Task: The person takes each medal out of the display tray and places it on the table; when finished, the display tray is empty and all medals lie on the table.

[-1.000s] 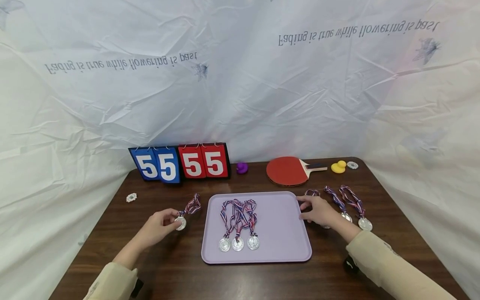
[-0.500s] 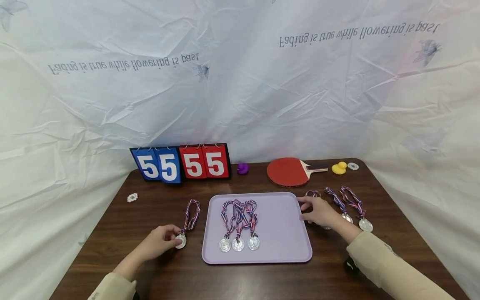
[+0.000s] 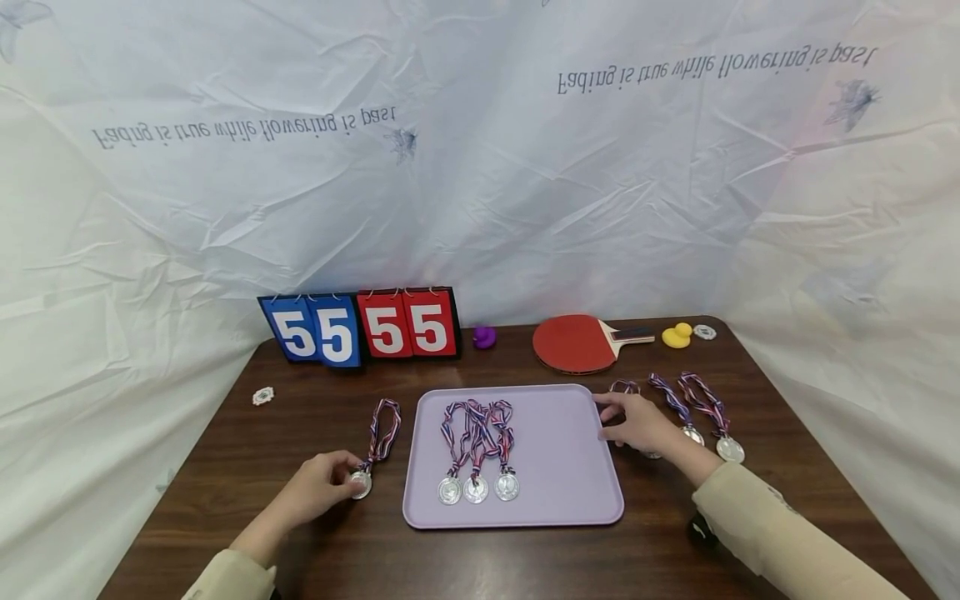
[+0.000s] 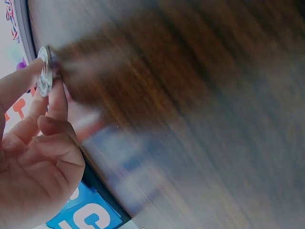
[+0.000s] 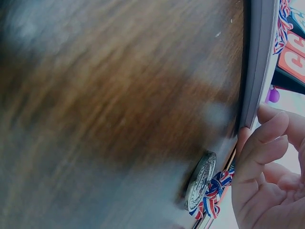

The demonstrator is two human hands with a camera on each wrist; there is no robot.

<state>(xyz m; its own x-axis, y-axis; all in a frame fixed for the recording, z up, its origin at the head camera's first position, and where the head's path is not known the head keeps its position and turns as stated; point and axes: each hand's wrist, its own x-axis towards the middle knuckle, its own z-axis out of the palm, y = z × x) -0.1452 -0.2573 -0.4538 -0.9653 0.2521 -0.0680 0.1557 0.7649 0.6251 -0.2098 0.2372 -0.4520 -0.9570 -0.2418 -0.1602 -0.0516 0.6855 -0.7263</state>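
Observation:
My left hand (image 3: 318, 483) pinches a silver medal (image 3: 362, 485) between thumb and fingers, left of the lilac tray (image 3: 566, 458). The medal's striped red, white and blue ribbon (image 3: 384, 429) lies looped on the table behind it. In the left wrist view the medal (image 4: 45, 71) stands edge-on between the fingertips. At the tray's right rim, my right hand (image 3: 637, 423) holds the edge with thumb and fingertips. Three silver medals (image 3: 476, 489) lie side by side on the tray, ribbons pointing away. Beside the right hand is another medal (image 5: 201, 181), mostly hidden in the head view.
Two more medals (image 3: 730, 449) lie right of the right hand. Along the back stand a flip scoreboard (image 3: 360, 329), a purple duck (image 3: 483, 337), a red table tennis bat (image 3: 576, 343) and a yellow duck (image 3: 677, 335). White chips (image 3: 263, 396) lie at far left and back right.
My left hand has drawn its medal nearer to me, and the ribbon has straightened behind it; over the last half second it barely moves. The right hand stays at the tray's rim.

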